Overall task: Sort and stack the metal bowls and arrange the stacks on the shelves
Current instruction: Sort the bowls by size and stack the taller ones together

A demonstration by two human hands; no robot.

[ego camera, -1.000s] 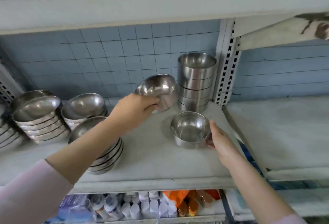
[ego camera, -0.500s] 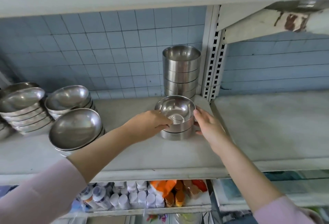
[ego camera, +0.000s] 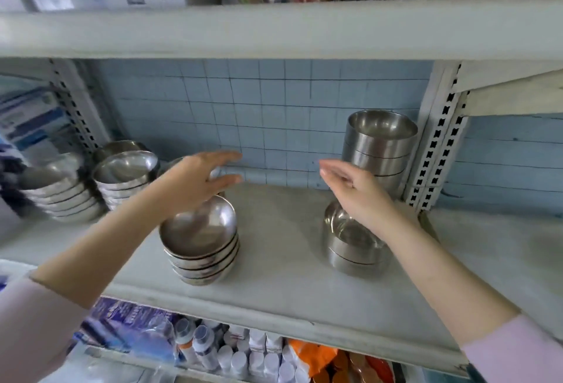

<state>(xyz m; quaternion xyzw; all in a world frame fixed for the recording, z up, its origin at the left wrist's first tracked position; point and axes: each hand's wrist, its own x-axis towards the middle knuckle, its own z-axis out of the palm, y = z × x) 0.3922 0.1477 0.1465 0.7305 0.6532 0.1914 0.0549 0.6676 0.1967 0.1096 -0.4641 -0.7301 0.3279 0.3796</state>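
Both hands have let go of the short stack of straight-sided bowls [ego camera: 355, 245] and risen above the shelf [ego camera: 274, 263]; half a second ago they clasped its top bowl from either side; the left hand [ego camera: 198, 181] now hovers open, fingers spread, over the shallow bowl stack [ego camera: 201, 245] near the shelf's front edge; the right hand [ego camera: 356, 193] hangs open and empty just above the short stack, which stands in front of the tall stack [ego camera: 379, 151] by the slotted upright [ego camera: 438, 151]; further shallow stacks [ego camera: 122, 175] sit at the left.
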